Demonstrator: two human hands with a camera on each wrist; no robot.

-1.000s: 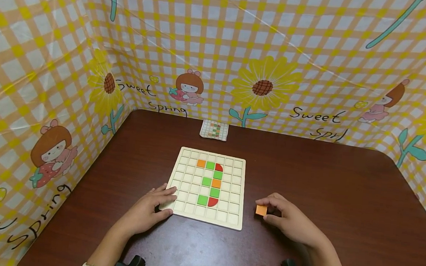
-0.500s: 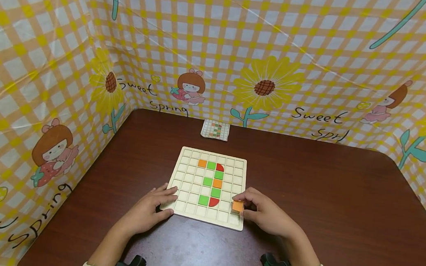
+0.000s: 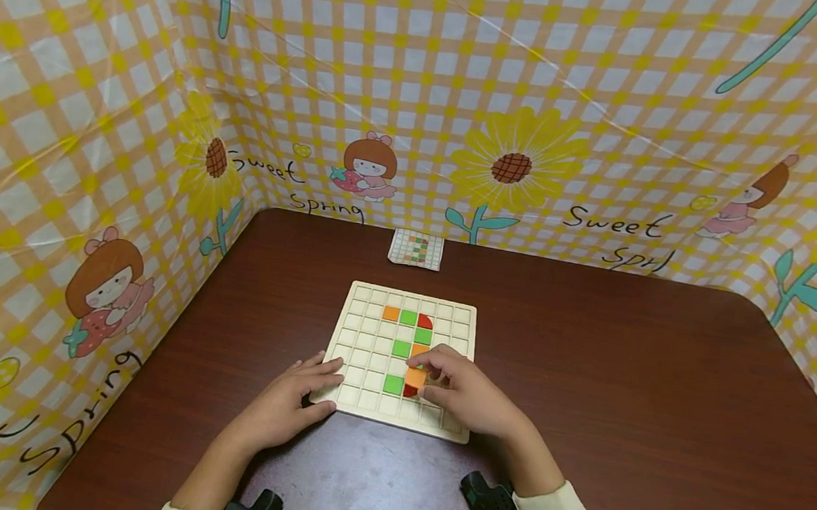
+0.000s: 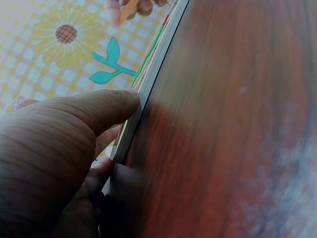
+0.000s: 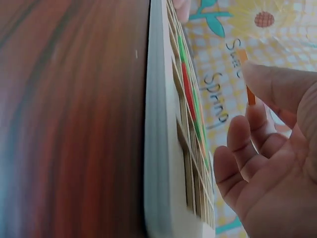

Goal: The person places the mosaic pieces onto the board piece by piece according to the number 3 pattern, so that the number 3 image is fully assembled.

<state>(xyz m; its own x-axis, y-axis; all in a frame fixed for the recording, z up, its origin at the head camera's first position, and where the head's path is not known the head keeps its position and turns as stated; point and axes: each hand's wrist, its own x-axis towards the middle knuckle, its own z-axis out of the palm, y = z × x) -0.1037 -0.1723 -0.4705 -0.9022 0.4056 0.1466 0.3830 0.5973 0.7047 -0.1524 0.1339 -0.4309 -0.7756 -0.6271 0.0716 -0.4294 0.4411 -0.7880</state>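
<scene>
My right hand (image 3: 471,394) pinches an orange square tile (image 3: 415,378) between thumb and fingers. In the head view the tile overlaps a red rounded tile (image 3: 410,392) on the board; in the right wrist view the orange tile (image 5: 251,94) is held up off the board. The pale wooden grid board (image 3: 361,360) carries green tiles (image 3: 393,384), orange tiles (image 3: 391,314) and red rounded ones. Part of that pattern is hidden behind my right fingers. At the board's near left corner rests my left hand (image 3: 287,404), fingers extended; its thumb (image 4: 116,104) lies along the edge in the left wrist view.
A small card (image 3: 416,249) printed with a coloured grid lies at the back of the dark wooden table (image 3: 607,364). Checked, flower-printed cloth (image 3: 407,73) stands around the back and sides. A black wrist device (image 3: 487,495) shows below the right hand.
My right hand has carried the orange tile leftward from the table beside the board to above its lower middle. My left hand has stayed on the corner.
</scene>
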